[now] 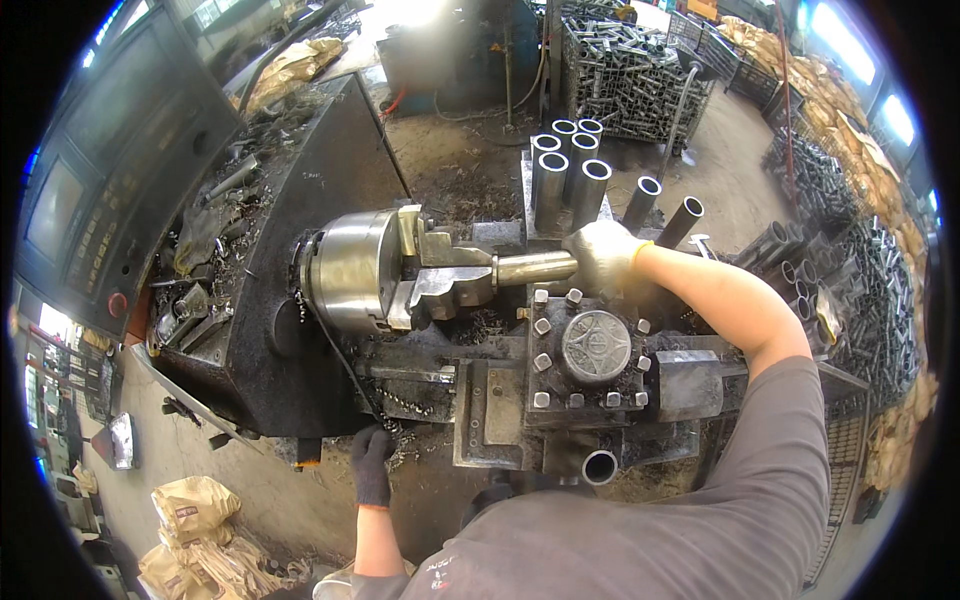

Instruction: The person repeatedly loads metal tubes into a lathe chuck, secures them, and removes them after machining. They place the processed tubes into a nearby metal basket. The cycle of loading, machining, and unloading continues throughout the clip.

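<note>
A metal tube (538, 267) sticks out level from between the jaws of the lathe chuck (352, 270). My right hand (603, 252), in a pale glove, closes round the tube's free right end; its fingertips are hidden from above. Low on the left, my left hand (372, 462), in a dark glove, is closed at the lower end of a thin dark rod (345, 362) that slants down from beside the chuck. Just below my right forearm lies the square tool post (595, 347), with bolts round its top.
Several upright tubes (552, 190) stand behind the tool post. One more tube (599, 467) stands near my body. Metal shavings lie around the dark headstock (290, 180). A wire crate (635, 85) of metal pieces stands at the back, and paper sacks (195, 510) lie lower left.
</note>
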{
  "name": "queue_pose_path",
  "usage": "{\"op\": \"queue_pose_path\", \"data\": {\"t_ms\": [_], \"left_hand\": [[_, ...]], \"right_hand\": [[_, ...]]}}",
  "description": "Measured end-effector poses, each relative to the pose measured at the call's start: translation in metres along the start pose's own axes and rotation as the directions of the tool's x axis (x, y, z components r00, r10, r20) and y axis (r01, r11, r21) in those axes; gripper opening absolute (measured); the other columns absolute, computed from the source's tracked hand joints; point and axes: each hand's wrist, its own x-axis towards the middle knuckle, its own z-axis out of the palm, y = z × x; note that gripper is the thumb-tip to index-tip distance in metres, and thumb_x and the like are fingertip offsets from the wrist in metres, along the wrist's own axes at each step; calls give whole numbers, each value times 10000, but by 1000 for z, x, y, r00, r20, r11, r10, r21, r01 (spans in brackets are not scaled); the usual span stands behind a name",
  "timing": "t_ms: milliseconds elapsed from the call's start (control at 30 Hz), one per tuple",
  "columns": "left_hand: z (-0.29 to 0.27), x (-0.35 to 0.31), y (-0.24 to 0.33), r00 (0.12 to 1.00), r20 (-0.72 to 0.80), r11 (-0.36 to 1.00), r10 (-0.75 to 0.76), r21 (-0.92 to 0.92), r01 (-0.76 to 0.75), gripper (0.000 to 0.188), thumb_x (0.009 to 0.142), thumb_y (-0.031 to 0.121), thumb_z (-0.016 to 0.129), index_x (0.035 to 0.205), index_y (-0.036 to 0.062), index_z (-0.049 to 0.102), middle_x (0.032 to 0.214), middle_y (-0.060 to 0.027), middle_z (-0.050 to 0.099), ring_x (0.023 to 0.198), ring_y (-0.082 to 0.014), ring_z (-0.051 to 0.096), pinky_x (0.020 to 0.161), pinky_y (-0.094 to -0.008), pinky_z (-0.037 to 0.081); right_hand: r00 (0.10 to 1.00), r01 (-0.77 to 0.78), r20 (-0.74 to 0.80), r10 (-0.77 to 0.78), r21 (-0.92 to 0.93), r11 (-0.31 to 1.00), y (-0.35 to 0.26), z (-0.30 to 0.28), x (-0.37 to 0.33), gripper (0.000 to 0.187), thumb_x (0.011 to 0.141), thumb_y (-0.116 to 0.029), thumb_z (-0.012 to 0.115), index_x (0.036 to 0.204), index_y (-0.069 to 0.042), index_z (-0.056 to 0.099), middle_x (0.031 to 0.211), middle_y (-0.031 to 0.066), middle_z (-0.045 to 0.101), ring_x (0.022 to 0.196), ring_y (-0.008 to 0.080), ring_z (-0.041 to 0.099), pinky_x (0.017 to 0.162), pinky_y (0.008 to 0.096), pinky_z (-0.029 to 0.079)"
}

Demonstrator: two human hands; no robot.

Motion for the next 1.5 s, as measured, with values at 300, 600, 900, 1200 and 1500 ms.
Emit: {"op": "queue_pose_path", "data": {"t_ms": [300, 600, 900, 1200, 1500], "left_hand": [[-155, 37, -86, 905, -399, 835, -148, -540, -102, 483, 1073, 611, 555, 920, 154, 591, 791, -9, 583, 672, -188, 551, 684, -420, 514], [-165, 42, -48, 798, -462, 804, -387, -594, 46, 541, 1047, 702, 496, 777, 234, 482, 609, 55, 400, 507, -195, 385, 695, -510, 507], [-167, 42, -43, 816, -429, 804, -388, -591, 71, 580, 1049, 713, 497, 781, 199, 488, 614, 49, 393, 514, -161, 343, 684, -503, 493], [-184, 41, -42, 858, -268, 763, -438, -616, 197, 499, 1064, 601, 531, 763, 204, 504, 609, 41, 398, 514, -163, 372, 768, -558, 510], [-191, 58, -85, 901, -411, 888, -138, -455, -71, 355, 1088, 433, 580, 981, 104, 662, 767, -51, 625, 574, -203, 550, 619, -446, 533]], "right_hand": [[993, 117, 7, -117, 68, 991, 21, 33, 20, 404, 810, -331, 796, 1071, -25, 756, 965, 214, 775, 887, 388, 754, 810, 474, 594], [980, 150, 121, -156, 60, 987, 16, 31, 37, 344, 797, -287, 795, 1027, -31, 795, 990, 211, 794, 929, 362, 774, 844, 456, 605], [990, 118, 46, -131, 212, 970, -19, 18, 48, 448, 823, -415, 839, 1072, -44, 801, 1019, 197, 797, 879, 348, 771, 811, 437, 608], [415, 896, 42, -909, 155, 417, -55, -34, 147, 241, 710, -301, 874, 823, -150, 723, 810, -19, 708, 836, 217, 668, 784, 386, 426], [904, 321, 324, -277, -92, 942, 28, 39, 83, 525, 845, -131, 751, 1359, -38, 705, 1250, 224, 758, 990, 360, 778, 868, 462, 625]]}}
